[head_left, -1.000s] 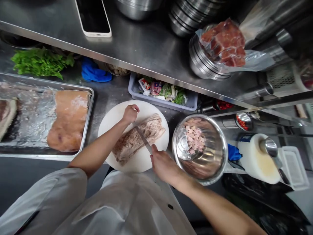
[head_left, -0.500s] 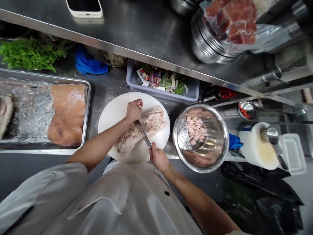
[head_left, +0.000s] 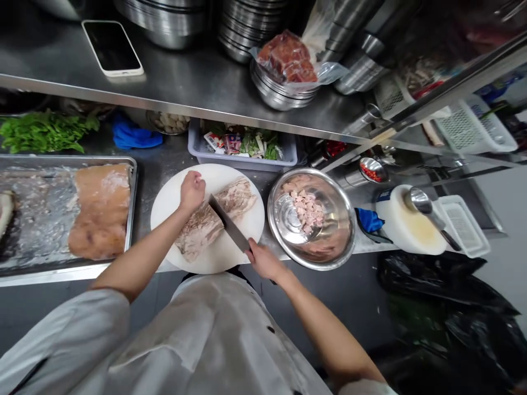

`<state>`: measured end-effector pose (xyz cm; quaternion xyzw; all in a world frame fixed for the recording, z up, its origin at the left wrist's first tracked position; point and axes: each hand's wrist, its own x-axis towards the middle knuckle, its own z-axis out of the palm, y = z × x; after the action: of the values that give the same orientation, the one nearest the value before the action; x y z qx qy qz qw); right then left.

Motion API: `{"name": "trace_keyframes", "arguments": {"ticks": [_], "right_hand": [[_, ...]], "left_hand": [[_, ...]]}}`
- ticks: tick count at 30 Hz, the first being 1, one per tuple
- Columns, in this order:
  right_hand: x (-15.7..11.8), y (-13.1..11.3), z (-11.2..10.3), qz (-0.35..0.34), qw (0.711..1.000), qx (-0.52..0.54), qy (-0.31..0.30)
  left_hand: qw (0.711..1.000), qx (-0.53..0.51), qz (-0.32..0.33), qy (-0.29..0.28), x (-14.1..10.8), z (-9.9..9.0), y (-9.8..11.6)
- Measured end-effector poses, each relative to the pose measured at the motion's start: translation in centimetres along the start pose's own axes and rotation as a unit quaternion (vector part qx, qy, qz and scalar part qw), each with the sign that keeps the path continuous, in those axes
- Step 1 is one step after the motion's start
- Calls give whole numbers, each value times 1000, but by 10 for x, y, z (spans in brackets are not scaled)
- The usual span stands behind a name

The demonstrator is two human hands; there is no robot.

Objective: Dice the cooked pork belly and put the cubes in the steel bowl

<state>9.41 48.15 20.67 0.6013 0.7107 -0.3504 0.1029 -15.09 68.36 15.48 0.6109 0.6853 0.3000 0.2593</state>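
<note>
Right hand (head_left: 265,261): fingers clamped on cleaver (head_left: 234,231), blade over meat slab (head_left: 200,230). Left hand (head_left: 192,190): fingers curled together. Advise steadying slab well clear of edge.

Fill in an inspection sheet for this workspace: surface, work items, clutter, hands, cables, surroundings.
Surface: metal counter, round white board on it.
Work items: meat slab on board, knife across it; steel bowl holding diced meat.
Clutter: blue bundle, filled lilac bin, phone on shelf.
Hands: right hand grips knife; left hand near slab, contact unclear.
Cables: nothing seen.
Surroundings: tray with more meat, black bags.
</note>
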Motion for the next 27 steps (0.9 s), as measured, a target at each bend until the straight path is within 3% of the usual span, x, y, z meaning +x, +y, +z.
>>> {"name": "trace_keyframes", "arguments": {"ticks": [2,4,6,8,12,15,18,21,24,27], "right_hand": [[-39,20,13,11,1000,-9,-16],[-67,39,25,28,999,-13,-29],[-73,54,29,28,999,-7,-19],[-61,62,27,16,1000,-8,5],[-21,73,12,-2,998,-39,55],[-5,82,2,-22,997,-37,69],[0,84,2,-21,996,-45,77],[2,77,8,-18,995,-58,80],[4,67,12,-10,996,-55,72],[6,60,10,-3,997,-39,72]], "left_hand": [[989,103,96,-36,-57,-19,-8],[959,215,152,-99,-115,-27,-10],[936,286,166,-119,-156,-25,-8],[927,322,156,-114,-171,-18,-7],[917,350,156,-114,-145,-26,-21],[900,364,194,-139,-111,-54,-46],[880,343,259,-202,-85,-84,-73],[869,319,284,-248,-70,-98,-88],[870,323,288,-235,-58,-99,-80],[870,319,282,-250,-31,-104,-52]]}}
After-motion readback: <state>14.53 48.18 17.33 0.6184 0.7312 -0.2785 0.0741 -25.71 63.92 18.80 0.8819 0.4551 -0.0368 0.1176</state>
